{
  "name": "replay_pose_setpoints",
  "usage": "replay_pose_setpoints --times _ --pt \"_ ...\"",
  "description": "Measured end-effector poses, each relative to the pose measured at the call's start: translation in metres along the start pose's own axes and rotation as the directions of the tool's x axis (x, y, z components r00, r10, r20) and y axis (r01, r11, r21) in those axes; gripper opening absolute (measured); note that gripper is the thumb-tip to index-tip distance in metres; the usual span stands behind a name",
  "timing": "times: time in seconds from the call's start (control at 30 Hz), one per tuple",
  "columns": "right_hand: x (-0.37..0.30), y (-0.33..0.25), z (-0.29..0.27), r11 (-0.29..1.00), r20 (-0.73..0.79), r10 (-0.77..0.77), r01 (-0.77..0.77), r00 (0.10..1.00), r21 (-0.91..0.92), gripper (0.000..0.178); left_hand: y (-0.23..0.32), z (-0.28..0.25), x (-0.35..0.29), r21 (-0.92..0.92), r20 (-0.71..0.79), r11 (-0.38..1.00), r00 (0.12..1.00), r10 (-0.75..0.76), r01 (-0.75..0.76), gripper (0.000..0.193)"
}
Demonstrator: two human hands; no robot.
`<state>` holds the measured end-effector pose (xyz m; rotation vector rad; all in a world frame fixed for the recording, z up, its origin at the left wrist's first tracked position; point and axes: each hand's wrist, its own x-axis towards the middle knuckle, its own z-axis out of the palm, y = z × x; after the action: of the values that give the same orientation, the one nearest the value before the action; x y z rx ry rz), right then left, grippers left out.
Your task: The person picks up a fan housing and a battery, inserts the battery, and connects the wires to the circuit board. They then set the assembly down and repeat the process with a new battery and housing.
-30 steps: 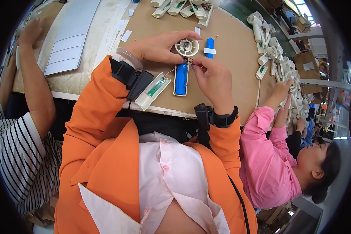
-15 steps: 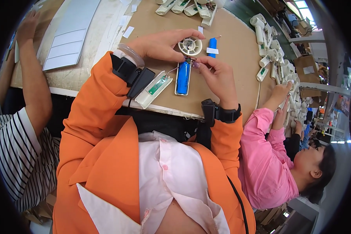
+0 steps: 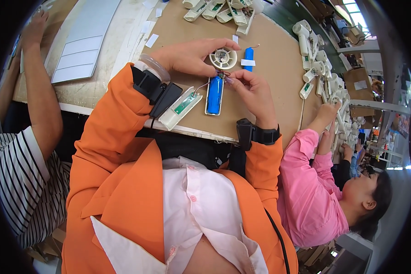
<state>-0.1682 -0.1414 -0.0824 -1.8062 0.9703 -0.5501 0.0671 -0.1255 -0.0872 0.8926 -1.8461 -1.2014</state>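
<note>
My left hand [image 3: 183,55] curves around the round white fan housing [image 3: 231,62], index finger along its far side and thumb tip by the near rim. Below it, a blue cylindrical battery [image 3: 214,97] lies lengthwise in an open white handle shell [image 3: 213,113]. My right hand [image 3: 255,94] is closed in a pinch on thin dark wires [image 3: 224,73] at the battery's top end; fingertips partly hide them. A loose half shell [image 3: 172,117] with a green circuit board [image 3: 185,104] lies to the left, joined by a thin wire.
Another blue battery [image 3: 249,54] with a white label lies beyond my right hand. White fan parts [image 3: 235,16] are piled at the far edge, and more [image 3: 322,68] along the right. A white panel [image 3: 80,50] lies left. Co-workers' arms [image 3: 41,91] [image 3: 326,114] flank me.
Both hands stay at the fan's wires, with small finger shifts. The right fingertips have moved slightly down. The co-worker's hand on the right has shifted slightly.
</note>
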Motion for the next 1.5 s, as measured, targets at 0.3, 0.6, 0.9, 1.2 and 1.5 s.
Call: replay_pose_setpoints --times 0.3,0.6,0.9,1.2,1.5 --pt "-0.001 -0.007 0.018 0.939 -0.176 -0.301 0.259 0.937 -0.228 0.006 -0.005 0.000 0.000 0.005 0.028 1.000 1.000 -0.011 0.011 0.072" --pt "-0.002 -0.003 0.019 0.839 -0.189 -0.461 0.356 0.867 -0.412 0.009 -0.007 -0.002 0.000 0.033 0.040 0.999 0.999 0.013 -0.015 0.075" --pt "-0.004 -0.003 0.018 0.709 -0.143 -0.586 0.418 0.798 -0.568 0.011 -0.004 -0.001 0.000 0.040 0.039 0.999 0.999 0.006 -0.007 0.072" --pt "-0.004 -0.007 0.023 0.664 -0.137 -0.624 0.430 0.769 -0.612 0.011 -0.005 -0.001 0.000 0.051 0.044 0.999 0.999 0.017 -0.020 0.074" --pt "-0.004 -0.006 0.027 0.640 -0.126 -0.644 0.441 0.755 -0.630 0.012 -0.007 -0.002 0.000 0.135 0.046 0.989 0.998 0.047 -0.053 0.075"
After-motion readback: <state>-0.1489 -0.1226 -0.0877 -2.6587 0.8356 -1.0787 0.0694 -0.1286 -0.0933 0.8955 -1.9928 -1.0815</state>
